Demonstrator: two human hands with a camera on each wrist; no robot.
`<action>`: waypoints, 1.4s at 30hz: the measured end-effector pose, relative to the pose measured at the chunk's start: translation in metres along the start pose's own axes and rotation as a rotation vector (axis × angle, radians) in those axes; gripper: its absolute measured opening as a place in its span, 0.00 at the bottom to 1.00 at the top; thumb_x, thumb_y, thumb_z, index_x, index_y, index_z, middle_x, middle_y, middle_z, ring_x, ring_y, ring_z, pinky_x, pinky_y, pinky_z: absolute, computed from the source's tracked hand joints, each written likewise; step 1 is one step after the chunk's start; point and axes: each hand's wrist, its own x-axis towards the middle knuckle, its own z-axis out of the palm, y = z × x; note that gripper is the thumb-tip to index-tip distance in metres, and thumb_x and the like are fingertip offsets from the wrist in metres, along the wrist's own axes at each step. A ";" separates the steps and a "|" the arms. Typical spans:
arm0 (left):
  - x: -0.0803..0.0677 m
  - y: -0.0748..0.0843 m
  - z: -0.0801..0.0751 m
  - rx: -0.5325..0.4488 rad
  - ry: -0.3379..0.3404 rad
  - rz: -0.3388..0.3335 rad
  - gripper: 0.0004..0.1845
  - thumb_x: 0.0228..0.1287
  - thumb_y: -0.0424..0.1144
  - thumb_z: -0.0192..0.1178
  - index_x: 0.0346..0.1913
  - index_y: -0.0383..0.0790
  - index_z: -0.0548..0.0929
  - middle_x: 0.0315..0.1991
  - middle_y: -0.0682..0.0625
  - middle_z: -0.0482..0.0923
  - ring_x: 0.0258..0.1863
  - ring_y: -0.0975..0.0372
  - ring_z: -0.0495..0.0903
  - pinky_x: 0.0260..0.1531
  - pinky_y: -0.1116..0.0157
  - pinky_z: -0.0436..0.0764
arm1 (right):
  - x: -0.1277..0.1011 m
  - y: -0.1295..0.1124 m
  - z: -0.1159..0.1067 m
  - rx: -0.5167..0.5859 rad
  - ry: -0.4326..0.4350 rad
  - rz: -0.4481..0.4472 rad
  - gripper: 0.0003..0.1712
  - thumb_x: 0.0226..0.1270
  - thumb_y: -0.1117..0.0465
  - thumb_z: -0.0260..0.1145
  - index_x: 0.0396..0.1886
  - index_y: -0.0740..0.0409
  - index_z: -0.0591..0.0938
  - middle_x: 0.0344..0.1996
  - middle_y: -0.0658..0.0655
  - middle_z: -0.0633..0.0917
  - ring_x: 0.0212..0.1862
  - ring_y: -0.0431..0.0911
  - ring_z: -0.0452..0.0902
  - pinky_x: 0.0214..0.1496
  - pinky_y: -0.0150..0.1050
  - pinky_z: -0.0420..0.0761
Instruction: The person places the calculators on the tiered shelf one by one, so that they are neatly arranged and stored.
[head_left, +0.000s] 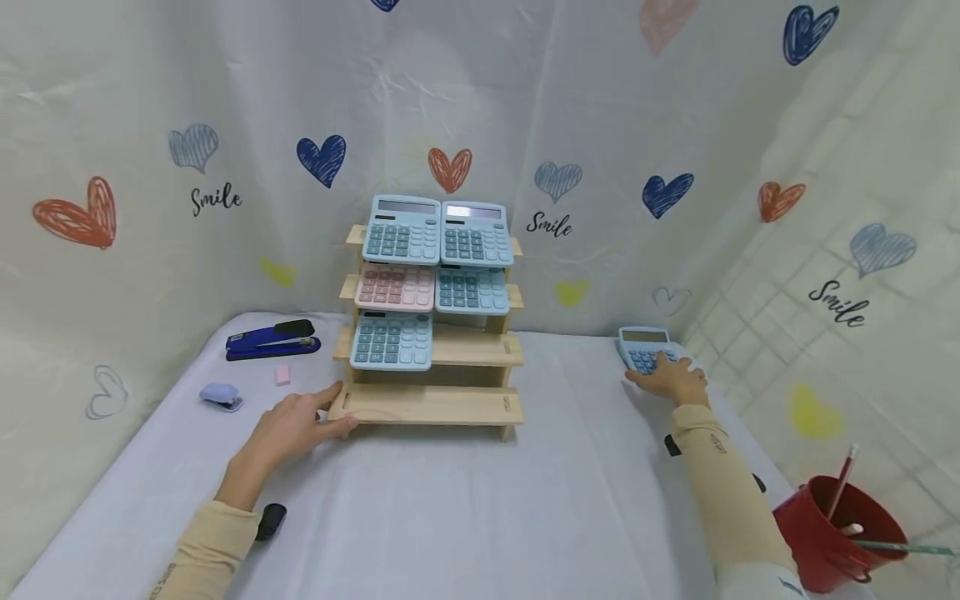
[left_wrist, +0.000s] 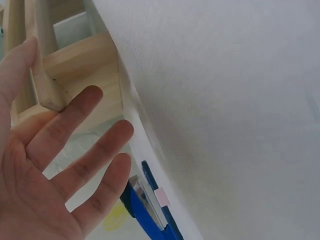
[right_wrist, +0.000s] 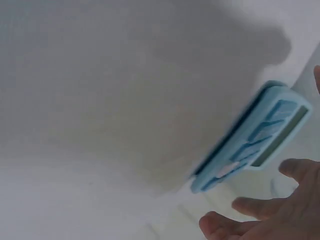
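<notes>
A tiered wooden display rack [head_left: 435,406] stands mid-table. My left hand [head_left: 294,427] is at the left end of its lowest board, thumb on the front edge and index finger behind, pinching it. The other fingers spread out straight in the left wrist view. Several blue calculators [head_left: 392,342] and one pink calculator [head_left: 395,287] lean on the upper three tiers; the lowest holds none. On the far right of the table lies another blue calculator [head_left: 643,337]. Over its near part hovers my right hand [head_left: 672,382], fingers extended and apart from it in the right wrist view.
Left of the rack are a blue stapler [head_left: 272,340], a pink eraser [head_left: 282,375] and a small lavender stapler [head_left: 221,396]. A red bucket [head_left: 810,533] with pencils stands at the near right, beside my right forearm. A heart-printed curtain [head_left: 450,92] hangs behind the table.
</notes>
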 end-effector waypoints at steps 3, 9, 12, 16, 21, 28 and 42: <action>-0.001 -0.001 0.002 0.003 -0.009 -0.004 0.47 0.62 0.69 0.60 0.75 0.40 0.67 0.58 0.36 0.83 0.47 0.49 0.84 0.33 0.51 0.79 | 0.003 0.008 0.005 0.043 -0.023 0.041 0.65 0.68 0.26 0.50 0.78 0.71 0.35 0.67 0.94 0.34 0.64 0.93 0.39 0.66 0.81 0.49; 0.001 0.000 0.002 0.002 0.005 -0.002 0.47 0.62 0.69 0.60 0.75 0.41 0.67 0.57 0.37 0.84 0.39 0.55 0.81 0.30 0.57 0.76 | 0.012 0.014 0.011 0.068 -0.018 0.084 0.62 0.68 0.26 0.50 0.79 0.66 0.36 0.67 0.94 0.40 0.64 0.89 0.47 0.63 0.77 0.62; 0.001 0.001 0.001 0.000 0.012 -0.002 0.46 0.62 0.68 0.60 0.75 0.41 0.67 0.57 0.37 0.84 0.40 0.53 0.82 0.30 0.56 0.77 | 0.016 0.016 0.012 0.056 -0.002 0.083 0.62 0.68 0.25 0.49 0.79 0.65 0.38 0.65 0.95 0.43 0.63 0.87 0.50 0.62 0.75 0.64; 0.000 0.002 0.002 0.006 0.011 0.009 0.46 0.63 0.67 0.61 0.74 0.40 0.68 0.57 0.37 0.84 0.48 0.48 0.84 0.34 0.51 0.80 | 0.011 0.017 0.014 0.055 0.000 0.087 0.65 0.65 0.22 0.50 0.80 0.64 0.39 0.65 0.96 0.44 0.62 0.85 0.50 0.63 0.74 0.60; 0.000 0.002 0.002 0.011 0.011 0.008 0.45 0.63 0.66 0.61 0.74 0.39 0.68 0.57 0.36 0.84 0.44 0.50 0.84 0.32 0.54 0.78 | 0.008 0.010 0.012 0.035 -0.006 0.052 0.66 0.64 0.22 0.51 0.79 0.69 0.42 0.66 0.96 0.47 0.62 0.87 0.51 0.62 0.75 0.61; 0.000 0.002 0.001 0.018 0.020 0.000 0.45 0.63 0.66 0.61 0.74 0.39 0.68 0.57 0.36 0.84 0.39 0.54 0.81 0.30 0.57 0.76 | 0.008 -0.006 0.007 -0.079 0.016 -0.062 0.64 0.65 0.23 0.49 0.76 0.76 0.51 0.69 0.88 0.57 0.66 0.84 0.58 0.63 0.76 0.59; -0.001 0.003 0.001 0.013 0.007 -0.005 0.45 0.63 0.66 0.61 0.75 0.40 0.67 0.57 0.37 0.84 0.42 0.52 0.83 0.30 0.54 0.77 | -0.034 -0.043 0.017 -0.070 0.155 -0.164 0.61 0.64 0.20 0.47 0.79 0.62 0.56 0.62 0.88 0.70 0.56 0.78 0.72 0.57 0.69 0.70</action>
